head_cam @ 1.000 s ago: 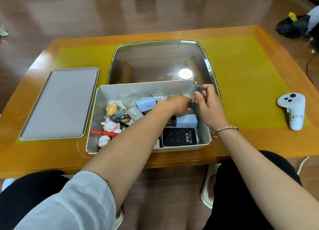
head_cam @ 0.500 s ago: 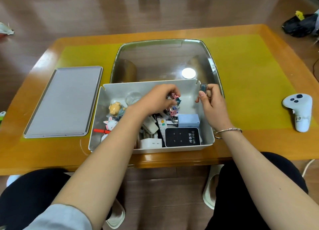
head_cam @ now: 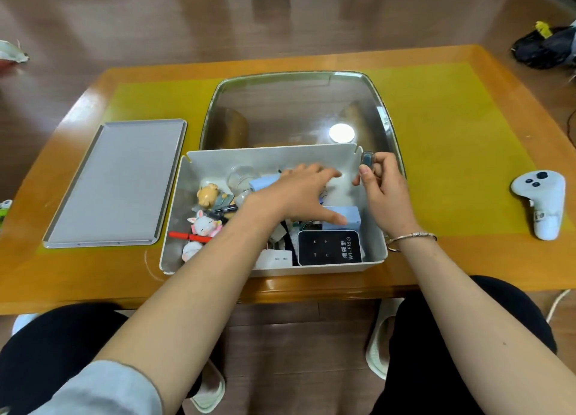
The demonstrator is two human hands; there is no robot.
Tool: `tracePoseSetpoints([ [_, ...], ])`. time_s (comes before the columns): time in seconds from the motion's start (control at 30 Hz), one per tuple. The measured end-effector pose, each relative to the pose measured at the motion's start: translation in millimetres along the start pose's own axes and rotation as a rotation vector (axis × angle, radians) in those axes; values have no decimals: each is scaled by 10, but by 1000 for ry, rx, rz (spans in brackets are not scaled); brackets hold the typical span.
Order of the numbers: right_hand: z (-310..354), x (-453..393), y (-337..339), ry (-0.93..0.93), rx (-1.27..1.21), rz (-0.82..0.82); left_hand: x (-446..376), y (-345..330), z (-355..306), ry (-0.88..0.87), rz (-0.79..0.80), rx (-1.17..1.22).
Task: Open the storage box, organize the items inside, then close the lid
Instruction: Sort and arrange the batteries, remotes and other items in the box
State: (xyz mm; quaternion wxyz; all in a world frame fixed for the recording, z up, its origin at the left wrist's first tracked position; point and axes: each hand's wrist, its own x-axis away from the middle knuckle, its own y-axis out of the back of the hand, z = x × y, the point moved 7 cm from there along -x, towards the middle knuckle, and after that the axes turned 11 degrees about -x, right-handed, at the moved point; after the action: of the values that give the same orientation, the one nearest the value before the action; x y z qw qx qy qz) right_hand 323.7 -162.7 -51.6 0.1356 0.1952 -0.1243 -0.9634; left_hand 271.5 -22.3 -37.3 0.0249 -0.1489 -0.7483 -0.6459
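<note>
The white rectangular plastic storage box (head_cam: 372, 252) sits at the near edge of the wooden table (head_cam: 467, 258), its clear domed lid (head_cam: 299, 109) swung back and propped upright behind it, so the opening step looks done and the sorting is in hand. The left hand (head_cam: 299, 193) reaches over the middle of the box with fingers spread wide and flat, gripping nothing, above a light blue adapter block (head_cam: 349, 213) and a black Wi-Fi unit (head_cam: 327, 248) in the near right corner. The right hand (head_cam: 385, 193) pinches a small dark clip-like object (head_cam: 367, 159) at the far right corner of the box. Figurines, including a pink-and-white rabbit toy (head_cam: 204, 224), crowd the left side. A flat grey tray (head_cam: 115, 184) lies beside the box to the left. Next, the held piece likely needs a bare spot, which the left hand would have to clear.
</note>
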Motion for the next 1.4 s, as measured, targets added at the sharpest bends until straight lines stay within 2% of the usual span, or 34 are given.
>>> tracePoseSetpoints([
  [0.17, -12, 2, -7, 5, 6, 6, -231, -326, -188, -83, 184, -130],
  [0.33, -17, -8, -7, -3, -3, 13, -211, -355, -243, -111, 63, -37],
  [0.53, -8, 1, -6, -8, -1, -3, 46, -206, -80, -109, 19, 232],
  [0.73, 23, 8, -18, 0, 25, 9, 301, -157, 60, -135, 172, 189],
  [0.9, 11, 15, -4, -9, 38, -3, -6, -24, -1, -39, -49, 67],
  [1.1, 6, 9, -4, -7, 44, 1, -256, -473, -163, -39, 250, -174],
  [1.23, 10, -2, -9, -5, 35, 3, -152, -537, -166, -54, 230, -216],
  [1.4, -1, -13, -9, -5, 52, 10, 76, -571, -174, -64, 299, -247],
])
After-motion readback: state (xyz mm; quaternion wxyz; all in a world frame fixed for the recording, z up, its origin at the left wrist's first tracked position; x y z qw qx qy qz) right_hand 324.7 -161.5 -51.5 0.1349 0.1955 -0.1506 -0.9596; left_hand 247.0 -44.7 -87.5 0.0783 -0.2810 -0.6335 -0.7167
